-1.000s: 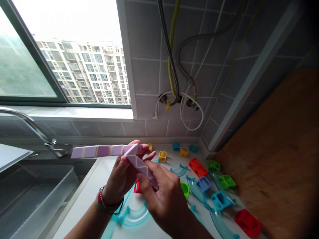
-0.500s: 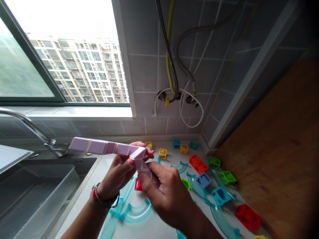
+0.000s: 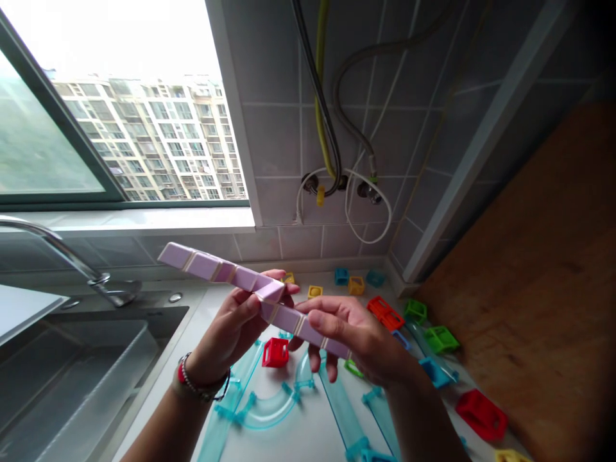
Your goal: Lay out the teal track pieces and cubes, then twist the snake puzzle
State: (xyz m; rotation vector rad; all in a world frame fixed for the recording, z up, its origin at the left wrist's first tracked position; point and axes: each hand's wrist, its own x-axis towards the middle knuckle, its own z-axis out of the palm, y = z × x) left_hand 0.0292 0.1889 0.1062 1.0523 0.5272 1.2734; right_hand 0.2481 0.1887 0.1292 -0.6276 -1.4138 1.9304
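Observation:
Both my hands hold a long purple and white segmented twist puzzle (image 3: 226, 272) above a white countertop (image 3: 298, 436). It is nearly straight and runs from upper left to lower right. My left hand (image 3: 235, 327), with a red bracelet on the wrist, grips it near the middle. My right hand (image 3: 359, 337) pinches the lower right end between thumb and fingers. Below the hands lie clear teal track pieces (image 3: 269, 410) and a red cube block (image 3: 276, 352).
Small yellow, blue, red and green blocks (image 3: 385, 314) are scattered on the counter toward the back right corner. A sink (image 3: 72, 378) with a metal faucet (image 3: 58, 247) is at the left. A wooden panel (image 3: 543, 276) stands at the right. Hoses (image 3: 332, 147) hang on the tiled wall.
The puzzle's right section has been swung out from a sharp bend to nearly in line with the left section. My right hand moved right and up; the left end rose.

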